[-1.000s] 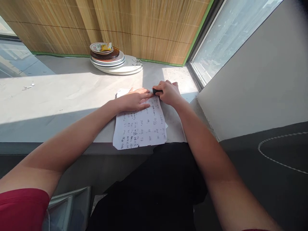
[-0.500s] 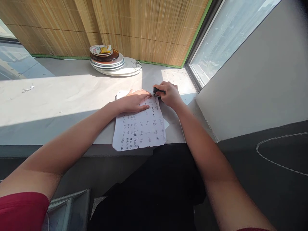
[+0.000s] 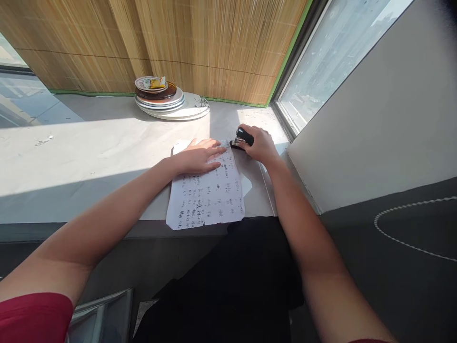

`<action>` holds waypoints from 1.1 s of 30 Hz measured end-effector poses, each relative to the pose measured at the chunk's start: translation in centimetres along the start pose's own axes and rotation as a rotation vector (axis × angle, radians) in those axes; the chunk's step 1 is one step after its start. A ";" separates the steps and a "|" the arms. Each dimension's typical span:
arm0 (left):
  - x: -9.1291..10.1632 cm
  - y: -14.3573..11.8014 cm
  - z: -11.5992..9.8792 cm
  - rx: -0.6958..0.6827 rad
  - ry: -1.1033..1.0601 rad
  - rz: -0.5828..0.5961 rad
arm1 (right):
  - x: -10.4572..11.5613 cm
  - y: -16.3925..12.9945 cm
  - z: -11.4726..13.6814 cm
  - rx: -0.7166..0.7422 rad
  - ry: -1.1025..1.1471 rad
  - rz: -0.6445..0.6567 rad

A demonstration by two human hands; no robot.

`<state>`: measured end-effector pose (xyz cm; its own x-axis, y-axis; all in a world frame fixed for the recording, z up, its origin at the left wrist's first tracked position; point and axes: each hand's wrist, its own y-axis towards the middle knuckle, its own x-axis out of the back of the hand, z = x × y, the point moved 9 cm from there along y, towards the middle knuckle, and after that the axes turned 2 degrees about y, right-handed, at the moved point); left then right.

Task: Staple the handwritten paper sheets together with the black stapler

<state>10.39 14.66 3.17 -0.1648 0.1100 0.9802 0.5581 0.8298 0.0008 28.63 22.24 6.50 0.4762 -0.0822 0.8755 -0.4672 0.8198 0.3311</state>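
Looking down through the head camera, the only view, the person's left hand [image 3: 198, 155] lay flat on the upper part of a handwritten sheet of paper [image 3: 207, 193], fingers spread and pressing it to the grey ledge [image 3: 89, 152]. The right hand [image 3: 259, 144] was closed around a small black stapler [image 3: 243, 138], whose metal nose sat just at the sheet's top right corner. Whether a staple had already gone into that corner could not be told; none was visible, so the fastening appeared, at a guess, to be at the point of the press itself. A second sheet seemed to lie beneath, its edge peeking out at the right side. The paper's lower edge hung slightly over the front lip of the ledge, above the person's dark lap.

Further back on the ledge, against the bamboo blind [image 3: 200, 43], stood a stack of plates [image 3: 167, 101], widest at the bottom. The small patterned plate on top held a yellow scrap, possibly a wrapper; the lower plates showed only their rims. A window [image 3: 332, 52] ran along the right.
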 end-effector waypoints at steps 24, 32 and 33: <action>8.0 -5.6 7.5 0.342 -0.397 -1.061 | -0.7 -3.0 12.8 -0.188 0.168 -0.039; 7.2 -4.8 7.1 0.372 -0.401 -0.962 | -1.7 -4.0 6.4 -0.331 0.130 0.070; 7.2 -4.7 7.1 0.379 -0.403 -0.955 | -1.2 -4.2 4.9 -0.363 0.109 0.060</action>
<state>0.78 15.47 8.77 -0.6868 -0.5527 0.4721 -0.2147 0.7747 0.5947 26.41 16.11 5.78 0.5419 0.0169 0.8403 -0.2119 0.9702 0.1172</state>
